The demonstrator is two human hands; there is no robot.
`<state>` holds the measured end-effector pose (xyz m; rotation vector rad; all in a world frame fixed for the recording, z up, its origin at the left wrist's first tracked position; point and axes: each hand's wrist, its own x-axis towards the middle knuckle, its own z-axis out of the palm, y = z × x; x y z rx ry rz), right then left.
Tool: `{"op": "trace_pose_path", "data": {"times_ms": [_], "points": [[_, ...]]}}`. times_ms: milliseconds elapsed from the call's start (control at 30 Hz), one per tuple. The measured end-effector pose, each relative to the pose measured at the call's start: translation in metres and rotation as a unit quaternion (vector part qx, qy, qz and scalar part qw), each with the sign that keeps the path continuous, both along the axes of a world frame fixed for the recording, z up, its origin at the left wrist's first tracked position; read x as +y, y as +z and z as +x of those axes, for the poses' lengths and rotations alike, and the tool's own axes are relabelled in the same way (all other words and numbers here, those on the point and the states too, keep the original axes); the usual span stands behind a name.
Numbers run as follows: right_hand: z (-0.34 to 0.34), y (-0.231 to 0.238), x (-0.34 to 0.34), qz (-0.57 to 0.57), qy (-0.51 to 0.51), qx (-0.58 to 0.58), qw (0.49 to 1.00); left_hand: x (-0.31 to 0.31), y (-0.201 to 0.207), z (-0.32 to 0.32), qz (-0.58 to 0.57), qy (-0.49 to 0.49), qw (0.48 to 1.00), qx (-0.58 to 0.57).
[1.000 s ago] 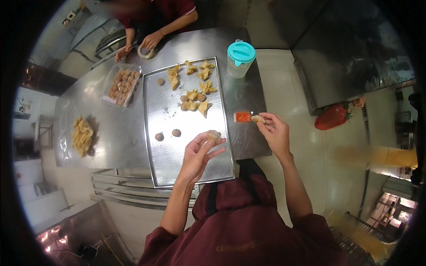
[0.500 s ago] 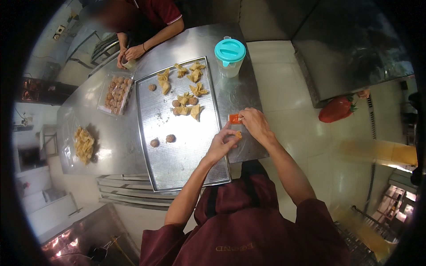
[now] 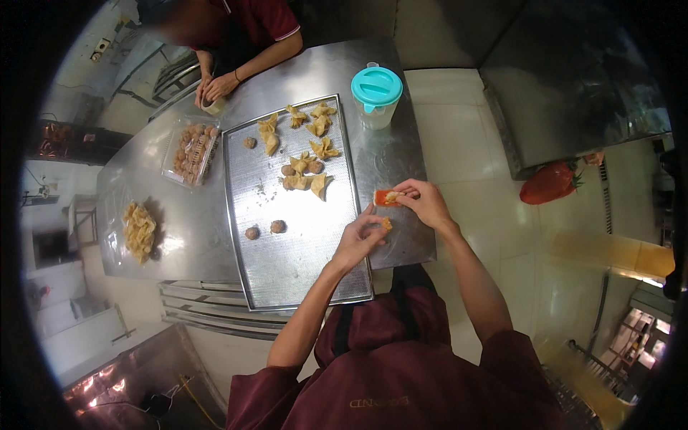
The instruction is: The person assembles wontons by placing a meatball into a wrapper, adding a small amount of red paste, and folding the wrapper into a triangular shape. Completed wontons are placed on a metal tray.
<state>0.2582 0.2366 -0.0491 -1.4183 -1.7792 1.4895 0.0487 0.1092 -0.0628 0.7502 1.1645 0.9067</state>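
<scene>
My right hand [image 3: 428,206] pinches a small piece of fried wonton [image 3: 391,197] at a small container of orange-red sauce [image 3: 381,203]. The piece seems to touch the sauce. Below it, my left hand [image 3: 358,240] holds another golden fried piece [image 3: 387,224] between thumb and fingers, while its index fingertip reaches the container's near left edge. Beside my left forearm lies a perforated metal tray [image 3: 287,269]. Folded fried wontons [image 3: 269,134] and several brown meatballs [image 3: 277,226] are spread over it, with a few crumbs.
A clear jug with a turquoise lid [image 3: 376,87] stands at the table's far right. Left of the tray are a clear box of meatballs [image 3: 192,154] and a bag of fried wontons [image 3: 140,231]. Across the steel table [image 3: 193,251], a co-worker's hands [image 3: 218,87] hold a pale roll-like object.
My right hand has shifted slightly to the right and lifted its fingers, showing more of the fried piece at the sauce. The left hand stays nearly in place. The whole view shifts a little.
</scene>
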Motion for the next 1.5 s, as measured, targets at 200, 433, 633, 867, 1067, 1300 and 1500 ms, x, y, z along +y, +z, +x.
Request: {"op": "trace_pose_path", "data": {"times_ms": [200, 433, 633, 867, 1067, 1300, 1500], "points": [[0.013, 0.03, -0.013, -0.141, -0.046, 0.195, 0.97, -0.017, 0.03, -0.019, 0.007, 0.056, 0.998, -0.028], [-0.006, 0.138, -0.062, -0.143, -0.054, 0.41, 0.899, -0.038, 0.064, -0.041, 0.034, 0.101, 0.994, -0.033], [-0.044, 0.266, -0.128, 0.044, 0.059, 0.616, 0.785, -0.056, 0.092, -0.053, 0.075, 0.124, 0.989, -0.039], [-0.07, 0.359, -0.193, 0.142, 0.121, 0.752, 0.632, -0.071, 0.113, -0.06, 0.06, 0.124, 0.991, -0.001], [-0.064, 0.374, -0.223, 0.272, 0.091, 0.689, 0.665, -0.091, 0.119, -0.064, 0.064, 0.135, 0.989, 0.004], [-0.113, 0.394, -0.24, 0.384, -0.034, 0.779, 0.494, -0.11, 0.118, -0.072, 0.066, 0.136, 0.989, 0.007], [-0.066, 0.334, -0.211, 0.226, -0.05, 0.576, 0.784, -0.116, 0.129, -0.08, 0.101, 0.147, 0.983, -0.051]]}}
